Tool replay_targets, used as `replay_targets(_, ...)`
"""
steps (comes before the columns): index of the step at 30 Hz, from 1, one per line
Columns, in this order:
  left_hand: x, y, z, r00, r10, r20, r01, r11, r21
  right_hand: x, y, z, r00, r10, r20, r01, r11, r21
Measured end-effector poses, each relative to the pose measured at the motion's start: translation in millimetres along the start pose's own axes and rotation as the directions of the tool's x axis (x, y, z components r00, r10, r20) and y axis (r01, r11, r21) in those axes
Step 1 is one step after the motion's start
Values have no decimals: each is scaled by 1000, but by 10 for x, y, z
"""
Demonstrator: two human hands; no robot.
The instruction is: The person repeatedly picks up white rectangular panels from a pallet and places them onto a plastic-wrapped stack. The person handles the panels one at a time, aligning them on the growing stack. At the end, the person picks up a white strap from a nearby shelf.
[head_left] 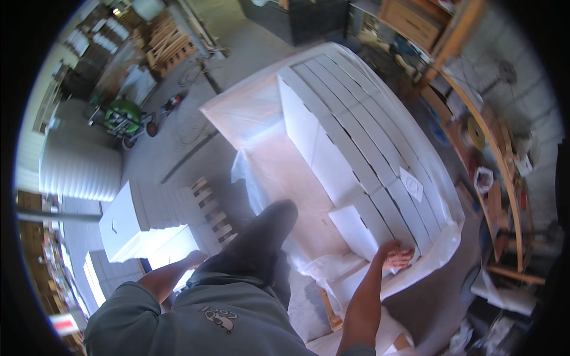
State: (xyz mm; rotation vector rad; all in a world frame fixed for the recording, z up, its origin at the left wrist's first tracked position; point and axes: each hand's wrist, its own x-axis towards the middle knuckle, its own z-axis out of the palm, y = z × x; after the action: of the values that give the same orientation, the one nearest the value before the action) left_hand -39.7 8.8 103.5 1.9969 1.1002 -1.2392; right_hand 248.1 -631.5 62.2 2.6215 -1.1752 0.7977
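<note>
My right hand (396,257) rests on the near end of a row of white panels (356,136), fingers curled over the top edge of the nearest one. These panels stand on edge in several tight rows, partly wrapped in clear plastic sheeting (255,113). A small white label (411,184) lies on top of them. My left hand (195,258) reaches down to the left, beside a lower stack of white panels (139,222) on a wooden pallet (209,207). Its fingers are too small and blurred to read. My leg in dark trousers (261,237) steps forward onto the plastic.
A green wheeled machine (122,115) and a white ribbed tank (77,166) stand on the concrete floor at left. Stacked wooden pallets (169,41) are at the back. A cluttered wooden shelf (493,166) runs along the right side.
</note>
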Motion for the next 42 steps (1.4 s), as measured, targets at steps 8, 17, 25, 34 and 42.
replay_targets(8, -248, -206, -28, 986, -141, 92, 146, 987, -59, -133, 220, 485, 995, -18, -98, -23, 916, -402)
replay_targets(17, 302, -1044, -198, 982, -102, 162, 173, 834, -524, 83, 304, 285, 790, -83, 608, -115, 953, 281)
replay_targets(25, 794, -1033, -1571, 919, 243, -311, -154, 946, 284, -2028, -2335, -1037, 333, -574, 748, -261, 706, 658)
replay_targets(34, 844, -1597, -3372, 416, -394, -820, 26, 906, -422, -3643, -4435, -2462, -261, -774, 577, -328, 633, 701)
replay_targets(42, 992, -2086, -3184, 575, -484, -659, 195, 864, -464, -4606, -5248, -3123, -572, -705, 420, -183, 608, 772)
